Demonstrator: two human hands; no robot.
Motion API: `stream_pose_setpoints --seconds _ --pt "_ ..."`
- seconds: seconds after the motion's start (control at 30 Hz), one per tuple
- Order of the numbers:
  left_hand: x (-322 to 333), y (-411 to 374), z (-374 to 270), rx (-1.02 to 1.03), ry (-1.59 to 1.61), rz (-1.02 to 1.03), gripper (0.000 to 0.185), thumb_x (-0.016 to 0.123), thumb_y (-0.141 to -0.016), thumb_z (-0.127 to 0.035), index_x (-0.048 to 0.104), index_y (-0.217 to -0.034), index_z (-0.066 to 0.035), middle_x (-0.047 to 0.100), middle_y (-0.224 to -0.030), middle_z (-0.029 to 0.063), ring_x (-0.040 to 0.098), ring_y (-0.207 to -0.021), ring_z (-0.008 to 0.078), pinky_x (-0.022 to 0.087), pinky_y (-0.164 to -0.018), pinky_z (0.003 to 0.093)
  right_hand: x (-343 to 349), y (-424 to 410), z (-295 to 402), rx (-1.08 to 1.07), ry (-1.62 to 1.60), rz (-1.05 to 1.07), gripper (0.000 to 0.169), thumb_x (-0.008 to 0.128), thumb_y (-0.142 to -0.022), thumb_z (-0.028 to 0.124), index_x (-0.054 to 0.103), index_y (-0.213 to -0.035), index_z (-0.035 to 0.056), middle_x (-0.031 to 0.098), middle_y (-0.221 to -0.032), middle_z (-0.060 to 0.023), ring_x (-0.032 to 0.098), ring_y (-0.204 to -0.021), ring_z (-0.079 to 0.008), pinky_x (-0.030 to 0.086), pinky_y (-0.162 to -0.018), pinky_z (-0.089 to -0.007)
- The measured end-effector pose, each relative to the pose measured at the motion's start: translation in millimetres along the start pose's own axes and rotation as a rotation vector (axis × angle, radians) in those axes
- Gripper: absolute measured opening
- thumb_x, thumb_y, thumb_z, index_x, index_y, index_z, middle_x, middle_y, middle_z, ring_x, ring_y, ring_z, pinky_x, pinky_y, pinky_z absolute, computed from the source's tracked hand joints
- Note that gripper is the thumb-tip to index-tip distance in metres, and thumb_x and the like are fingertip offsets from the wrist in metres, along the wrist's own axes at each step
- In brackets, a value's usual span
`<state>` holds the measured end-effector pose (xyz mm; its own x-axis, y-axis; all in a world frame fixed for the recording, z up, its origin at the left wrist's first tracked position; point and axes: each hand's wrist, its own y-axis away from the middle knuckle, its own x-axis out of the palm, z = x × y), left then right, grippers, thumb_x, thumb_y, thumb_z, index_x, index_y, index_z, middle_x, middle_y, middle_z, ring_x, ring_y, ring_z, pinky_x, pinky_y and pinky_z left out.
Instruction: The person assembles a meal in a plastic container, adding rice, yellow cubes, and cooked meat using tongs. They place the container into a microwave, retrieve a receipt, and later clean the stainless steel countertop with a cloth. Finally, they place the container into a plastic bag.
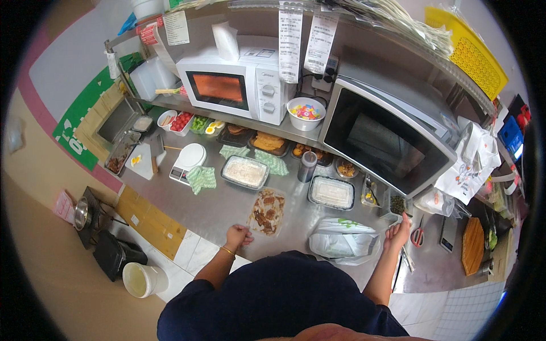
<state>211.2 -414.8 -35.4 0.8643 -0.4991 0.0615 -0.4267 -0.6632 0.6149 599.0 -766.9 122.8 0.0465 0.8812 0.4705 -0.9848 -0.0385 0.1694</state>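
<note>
My left hand (pixel 239 237) is by the counter's front edge with its fingers curled; whether anything is inside them is unclear. Beside it lies a clear rectangular plastic container (pixel 268 212) with brown sauce and pieces of food. My right hand (pixel 397 233) reaches to a clear tub of dark dried flakes (pixel 397 205), fingertips at its near right corner. A dark handle seems to show there, but the grip is not clear. Between my hands sits a white plastic bag (pixel 344 241). Behind are two rice-filled containers, the left one open (pixel 245 171) and the right one apparently lidded (pixel 332 192).
A squeeze bottle (pixel 307 167), kitchen scale (pixel 187 164), and cutting board with egg halves (pixel 141 161) stand on the steel counter (pixel 209 217). Red-handled scissors (pixel 418 235) lie right of my right hand. Two microwaves (pixel 230 87) rise behind. A bucket (pixel 145 279) stands on the floor.
</note>
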Motion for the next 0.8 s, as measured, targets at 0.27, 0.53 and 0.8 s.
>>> stream_pose_setpoints --seconds 0.27,0.53,0.8 --pt "-0.8 -13.3 -24.9 0.136 -0.274 -0.103 0.006 0.053 -0.080 -0.004 0.056 -0.075 -0.002 0.061 -0.061 0.0094 0.063 -0.049 0.0184 0.050 -0.038 0.0298 -6.7 6.8 1.8 -0.010 0.011 -0.102 0.026 0.051 -0.092 0.027 0.059 -0.111 0.0129 0.029 -0.047 0.0067 0.024 -0.035 -0.0041 0.018 -0.032 -0.0201" --pt "-27.6 -63.6 -53.6 0.692 -1.112 -0.292 0.008 0.056 -0.074 -0.008 0.060 -0.075 -0.002 0.061 -0.077 0.0211 0.061 -0.069 0.0373 0.048 -0.063 0.0430 -1.2 15.5 9.0 -0.028 0.057 -0.098 0.022 0.050 -0.091 0.024 0.057 -0.109 0.0127 0.030 -0.046 0.0065 0.025 -0.036 -0.0045 0.018 -0.034 -0.0214" --pt "-3.2 -86.4 -117.0 0.640 -1.251 -0.199 0.011 0.052 -0.078 -0.011 0.062 -0.080 -0.007 0.063 -0.083 0.0204 0.061 -0.078 0.0376 0.049 -0.070 0.0468 2.5 13.5 6.9 -0.086 0.095 -0.086 0.021 0.052 -0.091 0.026 0.058 -0.106 0.0123 0.031 -0.046 0.0065 0.025 -0.033 -0.0041 0.019 -0.031 -0.0202"
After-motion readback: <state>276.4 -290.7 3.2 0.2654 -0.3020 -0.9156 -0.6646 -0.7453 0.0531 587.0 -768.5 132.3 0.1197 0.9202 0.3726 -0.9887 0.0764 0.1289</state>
